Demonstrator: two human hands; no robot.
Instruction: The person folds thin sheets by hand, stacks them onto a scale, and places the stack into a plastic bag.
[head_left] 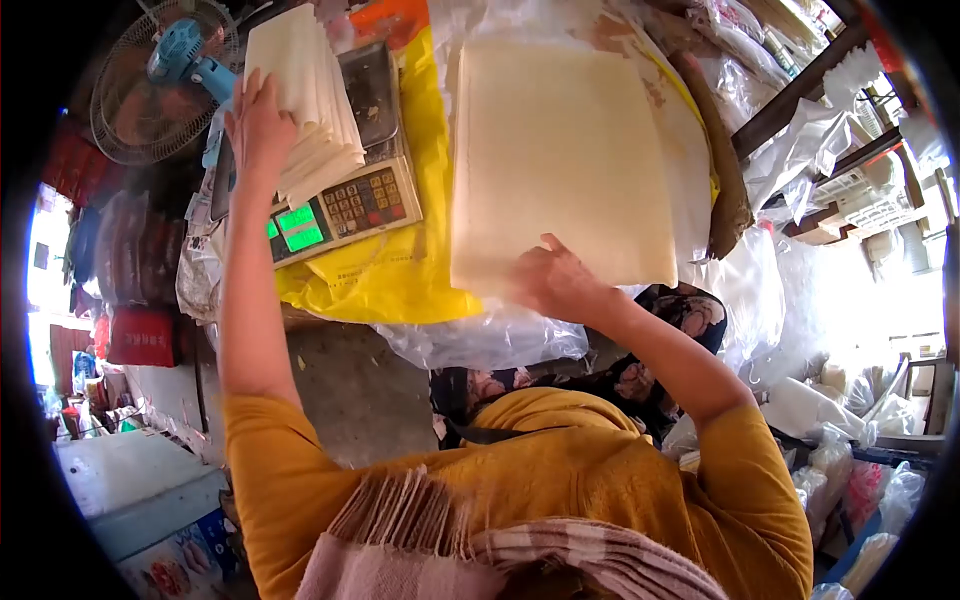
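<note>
My left hand (262, 125) lies along the left side of a stack of thin cream sheets (300, 75), its fingers stretched out. That stack rests somewhat unevenly on a digital scale (385, 185) with a lit green display. At the near edge of a larger, squared pile of cream sheets (560, 150) is my right hand (562, 285). Its thumb points forward over the top sheet, while the other fingers are blurred. Whether they grip a sheet edge cannot be made out.
Yellow plastic sheeting (440, 270) lies under the scale, and clear plastic (490, 340) hangs over the near edge. A blue fan (178, 52) stands at the far left. Wrapped plastic bundles (740, 45) and a wooden beam (800, 90) are on the right.
</note>
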